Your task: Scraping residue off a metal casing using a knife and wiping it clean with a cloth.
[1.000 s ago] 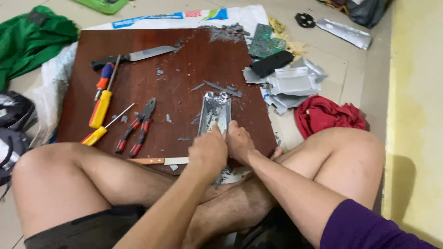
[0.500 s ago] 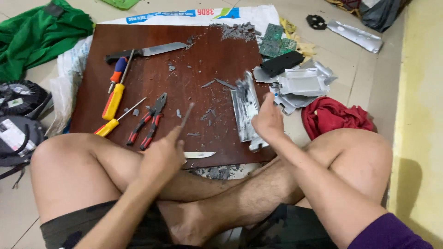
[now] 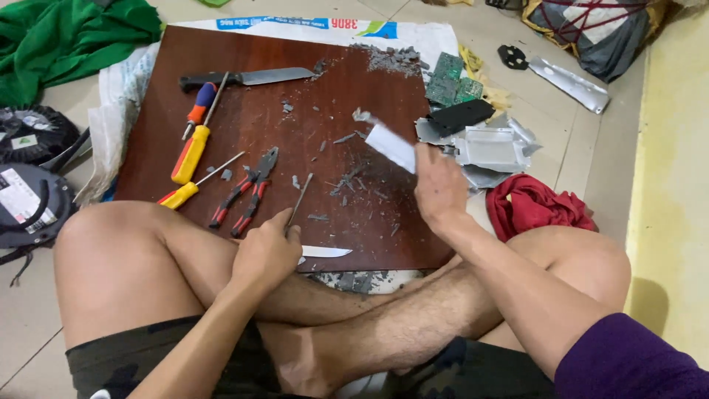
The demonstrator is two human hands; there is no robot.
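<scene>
Holding a shiny, bent metal piece [image 3: 388, 144], the right hand [image 3: 439, 185] is clamped on it; the left hand [image 3: 267, 251] grips a thin rod [image 3: 299, 201], its handle hidden.

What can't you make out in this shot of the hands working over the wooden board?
- Head view: metal piece in right hand is motion-blurred; its shape is unclear.
- Thin tool in left hand: the handle is hidden by the fingers.
- Small knife: the handle is behind the left hand.
- Bag is cut off by the top edge.
</scene>
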